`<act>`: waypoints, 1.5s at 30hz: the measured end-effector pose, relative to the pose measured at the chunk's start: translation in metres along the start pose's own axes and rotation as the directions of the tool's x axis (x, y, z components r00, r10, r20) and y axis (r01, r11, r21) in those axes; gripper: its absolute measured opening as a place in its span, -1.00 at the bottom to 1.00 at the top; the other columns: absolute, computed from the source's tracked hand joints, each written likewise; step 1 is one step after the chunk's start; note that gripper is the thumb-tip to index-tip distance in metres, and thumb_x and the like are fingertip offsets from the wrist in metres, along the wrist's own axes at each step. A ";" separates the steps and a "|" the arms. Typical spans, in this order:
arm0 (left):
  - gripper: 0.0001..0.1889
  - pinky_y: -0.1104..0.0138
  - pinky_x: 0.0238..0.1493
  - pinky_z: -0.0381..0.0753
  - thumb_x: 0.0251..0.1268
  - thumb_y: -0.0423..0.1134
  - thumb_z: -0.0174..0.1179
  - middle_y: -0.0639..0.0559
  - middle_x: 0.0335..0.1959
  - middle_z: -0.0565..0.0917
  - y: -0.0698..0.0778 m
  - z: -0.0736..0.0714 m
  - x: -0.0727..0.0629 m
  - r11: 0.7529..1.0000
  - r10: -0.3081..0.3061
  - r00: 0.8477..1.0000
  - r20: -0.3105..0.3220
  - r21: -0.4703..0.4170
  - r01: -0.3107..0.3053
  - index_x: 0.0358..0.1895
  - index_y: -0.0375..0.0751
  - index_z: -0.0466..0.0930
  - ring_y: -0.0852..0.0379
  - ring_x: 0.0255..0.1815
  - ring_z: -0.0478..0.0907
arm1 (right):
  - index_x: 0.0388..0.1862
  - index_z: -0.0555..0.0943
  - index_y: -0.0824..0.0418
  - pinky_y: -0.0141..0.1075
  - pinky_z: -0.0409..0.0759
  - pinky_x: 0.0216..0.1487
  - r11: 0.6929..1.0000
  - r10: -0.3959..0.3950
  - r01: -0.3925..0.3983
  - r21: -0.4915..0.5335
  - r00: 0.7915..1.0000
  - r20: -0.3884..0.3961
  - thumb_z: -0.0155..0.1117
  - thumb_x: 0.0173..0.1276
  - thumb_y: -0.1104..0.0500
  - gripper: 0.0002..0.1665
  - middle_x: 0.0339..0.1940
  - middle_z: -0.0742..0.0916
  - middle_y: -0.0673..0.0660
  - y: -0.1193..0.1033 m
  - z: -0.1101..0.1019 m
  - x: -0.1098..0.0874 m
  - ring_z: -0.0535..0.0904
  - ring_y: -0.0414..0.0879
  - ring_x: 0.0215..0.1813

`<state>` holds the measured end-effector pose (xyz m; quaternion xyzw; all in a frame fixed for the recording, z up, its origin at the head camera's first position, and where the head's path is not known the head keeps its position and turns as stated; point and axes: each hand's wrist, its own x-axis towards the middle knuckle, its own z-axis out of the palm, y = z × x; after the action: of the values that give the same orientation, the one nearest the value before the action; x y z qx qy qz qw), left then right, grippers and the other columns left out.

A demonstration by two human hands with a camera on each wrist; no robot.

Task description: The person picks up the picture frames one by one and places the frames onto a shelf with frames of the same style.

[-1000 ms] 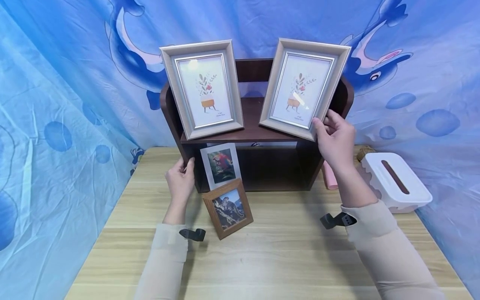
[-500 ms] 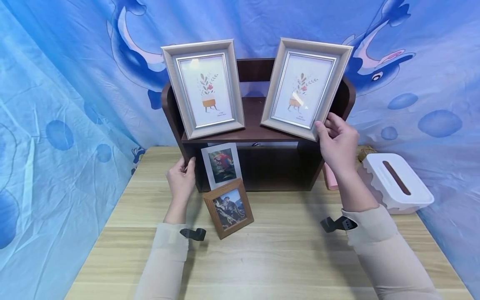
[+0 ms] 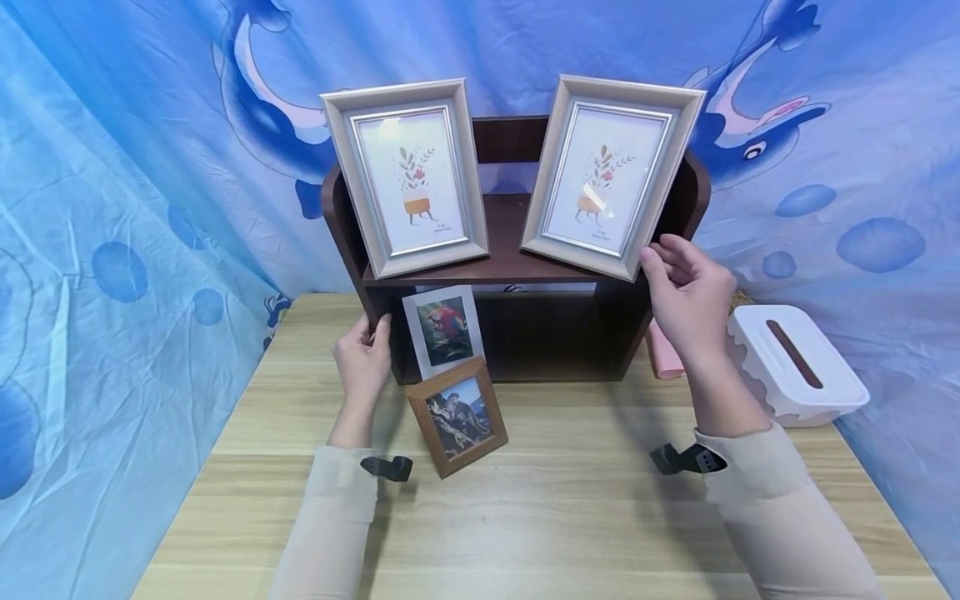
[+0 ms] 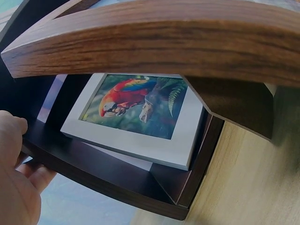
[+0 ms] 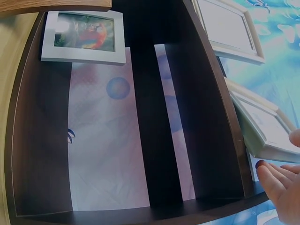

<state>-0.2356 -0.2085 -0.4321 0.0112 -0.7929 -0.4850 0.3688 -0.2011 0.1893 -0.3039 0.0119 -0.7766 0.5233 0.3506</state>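
My left hand (image 3: 362,354) grips the left side panel of a dark brown two-tier shelf (image 3: 504,233), thumb inside and fingers outside in the left wrist view. At the shelf's right side, my right hand (image 3: 692,292) has its thumb tip right at the lower right corner of a cream picture frame (image 3: 603,179). Its fingers lie loosely extended beside and below that corner in the right wrist view. A matching cream frame (image 3: 408,179) leans on the upper tier at left. In the lower tier stands a white frame (image 4: 136,112) with a parrot picture.
A brown wooden frame (image 3: 459,417) with a leopard picture stands on the table (image 3: 570,500) before the shelf's left part. To the right are a pink rolled item (image 3: 664,350) and a white tissue box (image 3: 798,358). A blue dolphin curtain (image 3: 510,50) hangs behind.
My right hand has loosened its pinch on the right cream frame's corner and shifted slightly right. That frame keeps its tilt, and my left hand stays on the shelf panel.
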 end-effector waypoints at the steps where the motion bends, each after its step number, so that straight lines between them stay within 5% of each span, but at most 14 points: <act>1: -0.80 0.69 -0.40 0.53 0.42 -0.26 0.27 -0.20 -0.26 0.79 0.000 0.000 0.000 1.000 0.001 1.000 0.002 0.000 -0.001 -0.09 -0.32 0.78 0.14 -0.38 0.67 | 0.10 0.69 0.36 -0.58 0.62 -0.09 1.000 0.000 0.000 0.011 1.000 -0.006 0.38 0.40 0.14 -0.60 -0.07 0.80 0.22 0.000 -0.001 -0.001 0.66 -0.45 -0.20; 8: -0.80 0.69 -0.41 0.53 0.43 -0.25 0.26 -0.23 -0.26 0.79 0.000 0.000 0.000 1.000 0.007 1.000 0.012 -0.002 -0.007 -0.10 -0.32 0.77 0.04 -0.37 0.70 | 0.02 0.70 0.42 -0.61 0.61 -0.18 0.998 -0.027 0.028 0.053 1.000 -0.015 0.37 0.39 0.21 -0.67 -0.23 0.83 0.08 0.012 -0.009 -0.007 0.70 -0.42 -0.27; 16: -0.81 0.69 -0.43 0.50 0.41 -0.26 0.27 -0.21 -0.30 0.79 0.000 0.000 0.000 1.000 0.001 1.000 0.000 0.016 -0.001 -0.12 -0.32 0.78 0.10 -0.41 0.67 | -0.09 0.73 0.41 -0.58 0.62 -0.33 0.992 -0.070 0.068 0.110 0.998 0.010 0.33 0.42 0.24 -0.77 -0.30 0.82 0.15 0.024 -0.016 -0.017 0.75 -0.27 -0.27; 29: -0.81 0.69 -0.41 0.53 0.41 -0.28 0.27 -0.21 -0.24 0.79 0.002 0.000 0.000 1.000 -0.022 1.000 -0.001 -0.001 0.022 -0.09 -0.32 0.78 0.07 -0.35 0.70 | -0.08 0.71 0.44 -0.58 0.64 -0.18 0.991 -0.071 0.065 0.120 0.996 0.050 0.28 0.44 0.31 -0.79 -0.19 0.82 0.22 0.046 -0.023 -0.031 0.75 -0.35 -0.24; 35: -0.81 0.69 -0.40 0.55 0.40 -0.29 0.28 -0.20 -0.24 0.79 0.003 -0.001 0.000 1.000 -0.025 1.000 -0.004 -0.012 0.024 -0.09 -0.32 0.78 0.33 -0.38 0.65 | -0.08 0.71 0.45 -0.60 0.63 -0.20 0.994 -0.048 0.043 0.097 0.998 0.048 0.28 0.43 0.33 -0.81 -0.23 0.83 0.06 0.058 -0.026 -0.039 0.73 -0.39 -0.26; 40: -0.81 0.70 -0.44 0.51 0.40 -0.28 0.29 -0.20 -0.27 0.80 0.003 -0.001 -0.001 1.000 -0.013 1.000 -0.006 -0.001 0.013 -0.09 -0.31 0.79 0.51 -0.44 0.57 | -0.13 0.68 0.55 -0.62 0.62 -0.23 0.995 -0.041 0.038 0.090 0.998 0.037 0.24 0.41 0.44 -0.83 -0.27 0.81 0.28 0.053 -0.026 -0.046 0.71 -0.43 -0.31; 45: -0.82 0.69 -0.45 0.53 0.40 -0.28 0.28 -0.20 -0.27 0.79 0.002 0.000 0.000 1.000 -0.003 1.000 -0.010 -0.011 0.003 -0.09 -0.31 0.79 0.34 -0.43 0.63 | -0.14 0.72 0.46 -0.62 0.61 -0.29 0.997 -0.030 0.028 0.066 0.999 0.017 0.31 0.38 0.38 -0.84 -0.33 0.80 -0.03 0.074 -0.025 -0.048 0.70 -0.41 -0.33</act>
<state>-0.2348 -0.2073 -0.4310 0.0126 -0.7883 -0.4899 0.3721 -0.1801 0.2270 -0.3849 0.0393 -0.7619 0.5432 0.3506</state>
